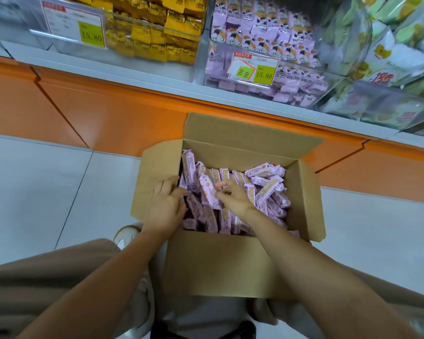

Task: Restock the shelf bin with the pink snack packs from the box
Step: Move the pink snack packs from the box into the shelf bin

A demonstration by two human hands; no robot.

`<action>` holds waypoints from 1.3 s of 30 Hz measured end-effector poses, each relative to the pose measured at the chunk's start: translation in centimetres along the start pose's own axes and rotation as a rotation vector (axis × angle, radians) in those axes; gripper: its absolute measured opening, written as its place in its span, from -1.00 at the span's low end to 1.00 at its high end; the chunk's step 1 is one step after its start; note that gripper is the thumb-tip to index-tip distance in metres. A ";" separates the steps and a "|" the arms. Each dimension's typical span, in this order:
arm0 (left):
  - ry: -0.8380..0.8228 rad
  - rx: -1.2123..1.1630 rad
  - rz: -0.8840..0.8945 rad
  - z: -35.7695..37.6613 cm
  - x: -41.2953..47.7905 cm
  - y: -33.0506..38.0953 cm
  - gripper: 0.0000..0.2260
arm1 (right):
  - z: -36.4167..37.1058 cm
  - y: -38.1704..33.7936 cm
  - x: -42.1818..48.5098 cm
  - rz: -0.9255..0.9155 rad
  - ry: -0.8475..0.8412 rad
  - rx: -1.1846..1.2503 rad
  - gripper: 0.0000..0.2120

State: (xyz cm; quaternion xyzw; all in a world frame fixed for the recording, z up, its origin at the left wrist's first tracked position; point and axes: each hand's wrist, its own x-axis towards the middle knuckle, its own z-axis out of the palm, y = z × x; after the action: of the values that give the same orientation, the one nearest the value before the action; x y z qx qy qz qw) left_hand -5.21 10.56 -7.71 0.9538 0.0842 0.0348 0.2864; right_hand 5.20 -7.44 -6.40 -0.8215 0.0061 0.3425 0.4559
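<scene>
Both your hands are down in the cardboard box point(220, 263), its flaps standing open around them. Your left hand point(168, 206) lies flat and spread on the glossy pink packs point(267, 189); your right hand point(233, 195) pinches one pack point(208, 192), its long axis tilted up and away. Beyond your fingers, the clear bin point(264, 62) holds more pink packs.

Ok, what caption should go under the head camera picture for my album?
Both hands, left and right, gather pink snack packs in the cardboard box below the clear shelf bin of pink packs.
</scene>
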 end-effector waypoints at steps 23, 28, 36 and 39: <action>0.050 -1.223 -0.632 -3.4 0.7 3.8 -0.70 | 1.9 -3.1 -2.1 -0.117 -0.178 0.241 -0.81; 0.094 -1.013 -0.713 -2.9 0.3 1.8 -0.86 | 2.6 -0.8 0.0 0.016 -0.123 -0.196 -0.70; 0.054 -1.008 -0.686 -1.8 0.3 0.1 -0.64 | 4.8 0.4 1.4 0.130 -0.134 -0.579 -0.63; 0.075 -1.047 -0.700 -1.7 0.2 0.2 -0.77 | 3.2 0.0 1.1 0.187 -0.164 -0.284 -0.82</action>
State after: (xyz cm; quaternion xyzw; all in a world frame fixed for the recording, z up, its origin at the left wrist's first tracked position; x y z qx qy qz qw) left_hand -5.13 11.39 -6.19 0.6013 0.3733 0.0092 0.7064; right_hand 4.27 -4.67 -8.20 -0.8428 -0.0030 0.4464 0.3006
